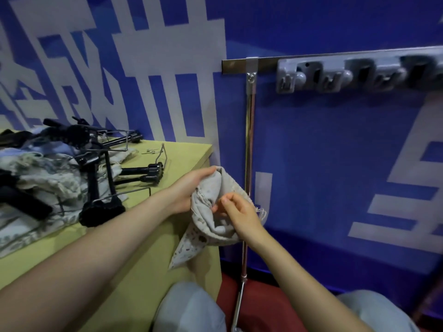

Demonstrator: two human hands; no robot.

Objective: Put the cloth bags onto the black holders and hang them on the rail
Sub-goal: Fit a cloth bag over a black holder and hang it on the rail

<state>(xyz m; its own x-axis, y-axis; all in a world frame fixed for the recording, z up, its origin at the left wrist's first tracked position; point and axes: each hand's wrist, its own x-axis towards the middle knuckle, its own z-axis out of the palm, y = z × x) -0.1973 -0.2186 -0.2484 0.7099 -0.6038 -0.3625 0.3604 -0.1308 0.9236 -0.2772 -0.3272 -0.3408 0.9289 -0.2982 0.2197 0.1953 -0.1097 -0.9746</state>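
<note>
A pale printed cloth bag [211, 226] hangs between my hands, just off the right end of the table. My left hand [189, 188] grips its upper edge, fingers curled over the top. My right hand [239, 212] pinches the bag's opening near its drawstring. Several black holders [100, 168] with wire frames lie tangled on the table to the left, one [103, 209] nearest me. More cloth bags [40, 178] are piled under them. The grey rail [359, 73] with clips is fixed on the blue wall at the upper right, nothing hanging on it.
The yellow-green table [187, 149] ends just left of my hands. A thin metal pole [249, 140] runs down from a metal strip on the wall, right behind the bag. My knees in light trousers and a red floor are below.
</note>
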